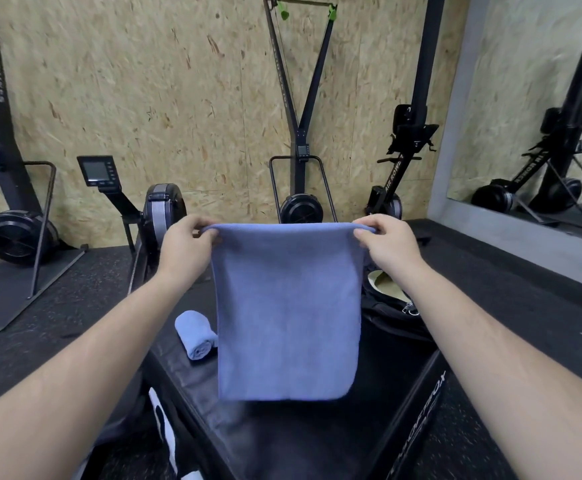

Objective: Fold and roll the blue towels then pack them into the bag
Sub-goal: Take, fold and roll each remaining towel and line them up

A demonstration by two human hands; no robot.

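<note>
A blue towel [286, 313] hangs flat in the air in front of me, held up by its two top corners. My left hand [187, 242] pinches the top left corner and my right hand [388, 242] pinches the top right corner. The towel's lower edge hangs just above a black padded box [282, 434]. On that box, left of the hanging towel, lies a rolled blue towel [195, 335]. A black bag [395, 317] with an open top sits on the box to the right, partly hidden behind the towel and my right arm.
Black gym machines stand along the wood-chip wall: a rower [159, 216] at left, a ski trainer [300, 188] in the middle, another rower [391, 181] at right. A mirror [539, 109] covers the right wall. Dark rubber floor surrounds the box.
</note>
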